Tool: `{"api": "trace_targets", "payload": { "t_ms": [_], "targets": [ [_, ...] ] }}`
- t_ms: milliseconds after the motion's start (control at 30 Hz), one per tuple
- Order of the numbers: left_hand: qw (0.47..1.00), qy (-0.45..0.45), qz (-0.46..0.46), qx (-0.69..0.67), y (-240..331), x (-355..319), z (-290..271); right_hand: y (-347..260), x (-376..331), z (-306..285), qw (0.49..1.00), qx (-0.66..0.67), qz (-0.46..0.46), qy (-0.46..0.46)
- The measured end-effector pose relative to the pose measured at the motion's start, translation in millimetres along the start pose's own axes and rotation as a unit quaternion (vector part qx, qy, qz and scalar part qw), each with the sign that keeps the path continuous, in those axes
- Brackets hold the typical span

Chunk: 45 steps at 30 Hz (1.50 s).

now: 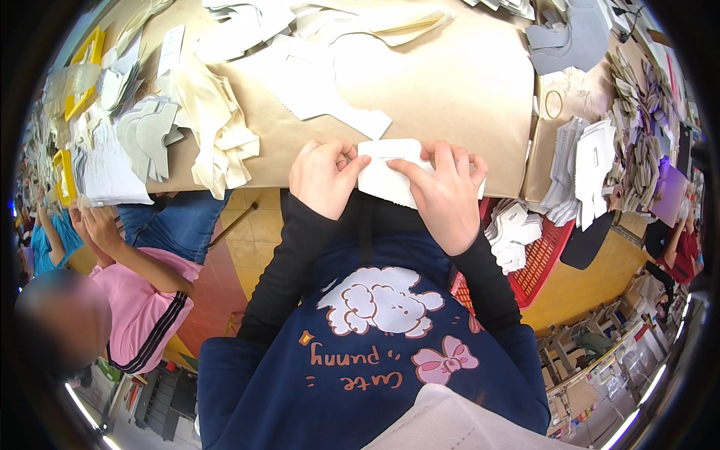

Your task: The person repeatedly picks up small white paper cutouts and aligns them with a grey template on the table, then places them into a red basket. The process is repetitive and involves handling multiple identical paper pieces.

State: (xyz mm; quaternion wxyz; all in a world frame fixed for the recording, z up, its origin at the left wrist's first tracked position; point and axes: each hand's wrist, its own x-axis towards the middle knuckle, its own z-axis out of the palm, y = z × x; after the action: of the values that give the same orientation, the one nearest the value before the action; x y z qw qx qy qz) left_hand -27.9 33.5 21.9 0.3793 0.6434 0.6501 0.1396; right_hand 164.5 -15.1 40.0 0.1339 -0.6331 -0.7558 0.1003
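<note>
A small white cut piece of sheet material [385, 182] is held at the table's near edge, with a small rectangular mark near its upper left. My left hand [324, 178] is closed, pinching the piece's left edge between thumb and curled fingers. My right hand [444, 193] presses its thumb on the piece's face; its fingers curl over the right side. Whatever lies under the piece is hidden. Just beyond it, a longer white cut-out [322, 94] lies flat, its narrow end close to the held piece.
Brown paper covers the table [457, 97]. Cream cut pieces [217, 127] and grey ones [148, 135] are heaped at left. White stacks [595, 165] stand at right, above a red basket [541, 262] holding white pieces. A co-worker in a pink shirt [154, 300] sits at left.
</note>
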Motion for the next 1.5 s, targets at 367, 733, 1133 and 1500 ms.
{"api": "trace_targets", "payload": {
  "t_ms": [367, 733, 1133, 1500],
  "targets": [
    [0.999, 0.003, -0.029, -0.022, 9, 0, 0, 4, -1, 4, 1.000, 0.028, 0.002, -0.001],
    [0.999, 0.014, 0.038, -0.028, 3, -1, 3, 19, 3, 11, 0.983, 0.171, 0.070, -0.006],
    [0.998, 0.032, 0.057, -0.025, 3, -2, 7, 3, 4, 20, 0.994, 0.097, 0.031, 0.044],
    [0.992, 0.117, 0.055, 0.011, 6, -18, 22, 31, -5, 5, 0.986, 0.160, 0.042, 0.003]
  ]
}}
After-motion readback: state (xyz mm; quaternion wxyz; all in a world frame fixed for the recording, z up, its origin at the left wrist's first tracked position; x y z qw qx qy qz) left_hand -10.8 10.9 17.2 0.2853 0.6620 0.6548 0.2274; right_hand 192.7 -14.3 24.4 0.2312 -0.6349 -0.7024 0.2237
